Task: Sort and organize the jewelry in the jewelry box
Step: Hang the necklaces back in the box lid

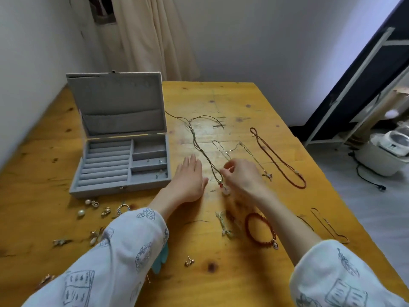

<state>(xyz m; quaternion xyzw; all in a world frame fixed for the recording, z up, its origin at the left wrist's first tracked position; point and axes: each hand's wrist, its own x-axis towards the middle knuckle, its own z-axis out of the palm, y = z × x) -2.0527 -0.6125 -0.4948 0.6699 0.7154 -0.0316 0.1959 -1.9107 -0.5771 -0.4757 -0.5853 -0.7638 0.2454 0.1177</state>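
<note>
Right hand [240,176] pinches at the cord necklace [200,149] near its pendant [221,185]; cord runs away toward the far edge. Left hand [188,180] lies flat, fingers together, between box [124,187] and cord

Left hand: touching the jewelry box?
Apart. The head view shows bare wooden table between the flat left hand and the jewelry box.

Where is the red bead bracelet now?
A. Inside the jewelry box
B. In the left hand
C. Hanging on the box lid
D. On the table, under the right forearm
D: the bracelet lies on the table beneath the right forearm, away from the box.
</note>
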